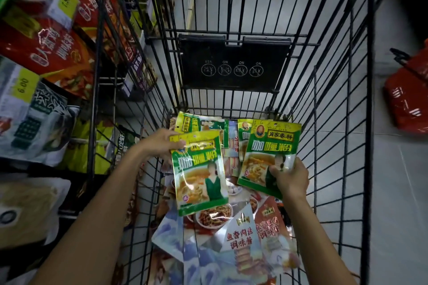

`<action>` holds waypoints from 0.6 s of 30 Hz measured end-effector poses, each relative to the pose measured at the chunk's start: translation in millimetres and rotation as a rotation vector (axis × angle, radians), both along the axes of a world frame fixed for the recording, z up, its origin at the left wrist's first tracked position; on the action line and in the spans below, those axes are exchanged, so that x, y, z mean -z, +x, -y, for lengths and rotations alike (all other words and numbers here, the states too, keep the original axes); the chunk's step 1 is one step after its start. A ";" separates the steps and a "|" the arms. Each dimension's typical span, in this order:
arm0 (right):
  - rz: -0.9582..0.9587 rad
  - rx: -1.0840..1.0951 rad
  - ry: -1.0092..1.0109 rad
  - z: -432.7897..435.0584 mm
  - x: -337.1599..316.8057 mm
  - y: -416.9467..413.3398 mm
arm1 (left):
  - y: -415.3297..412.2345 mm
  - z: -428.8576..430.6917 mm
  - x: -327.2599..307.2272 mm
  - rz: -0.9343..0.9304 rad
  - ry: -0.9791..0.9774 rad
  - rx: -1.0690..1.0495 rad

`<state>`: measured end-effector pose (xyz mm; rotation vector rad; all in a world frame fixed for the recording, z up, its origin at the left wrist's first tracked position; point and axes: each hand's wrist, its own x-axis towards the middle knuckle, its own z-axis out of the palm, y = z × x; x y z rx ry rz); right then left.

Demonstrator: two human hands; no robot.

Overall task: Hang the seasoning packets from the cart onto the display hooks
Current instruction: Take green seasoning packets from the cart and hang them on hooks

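1. Left hand (162,143) holds a green curry-powder pkt (199,173) by its top left corner, over the middle of the cart (231,37). Thumb is curled onto the front. Fingers are hidden behind the pkt.
2. Right hand (291,180) pinches a second green pkt (268,152) at its lower right corner, nr the cart's right wall. Thumb presses the front; fingers are curled behind, mostly out of sight.
3. Edge of a third green pkt (243,132) shows just behind the second. Can't tell if the right hand holds it too.
4. More green pkts (199,122) lie at the cart's far end, partly covered by the left-hand pkt.
5. Cart bottom: blue-white sauce pkt (240,238) and red pkt (268,222) overlap in a loose pile. The nearest ones are cut off by the frame's bottom edge.
6. Black fold-down panel (234,67) sits on the cart's far wall, print upside down.
7. Left of the cart, outside its wire wall: hanging red packs (53,48), a grey-white pack (41,118) and yellow price tags (23,85). All blurred; what they hang from is hard to make out.
8. Red basket (407,99) on the floor at right, cut off by the frame edge.
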<state>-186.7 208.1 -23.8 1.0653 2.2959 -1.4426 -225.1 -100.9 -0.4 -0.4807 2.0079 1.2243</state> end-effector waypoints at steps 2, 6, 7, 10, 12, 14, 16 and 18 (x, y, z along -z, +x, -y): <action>0.025 -0.008 -0.031 3.2 4.9 8.3 | 12.1 -12.4 16.8 0.074 -0.006 0.012; 0.095 -0.027 -0.081 11.2 16.5 23.1 | 44.9 -36.5 54.3 -0.110 0.009 -0.323; 0.108 -0.032 -0.083 12.6 19.4 25.3 | 51.7 -41.7 60.5 -0.115 0.027 -0.416; 0.116 -0.028 -0.100 14.6 26.4 30.1 | 68.2 -61.9 69.7 -0.132 -0.001 -0.612; 0.123 -0.008 -0.118 14.3 30.2 32.5 | 75.0 -75.1 69.5 -0.180 -0.102 -0.623; 0.126 0.017 -0.140 13.4 32.9 33.8 | 77.9 -86.7 68.9 -0.267 -0.232 -0.583; 0.130 0.033 -0.161 11.9 35.8 33.8 | 77.0 -95.7 67.3 -0.333 -0.342 -0.561; 0.133 0.034 -0.163 10.3 37.7 33.1 | 76.0 -101.7 63.7 -0.341 -0.362 -0.579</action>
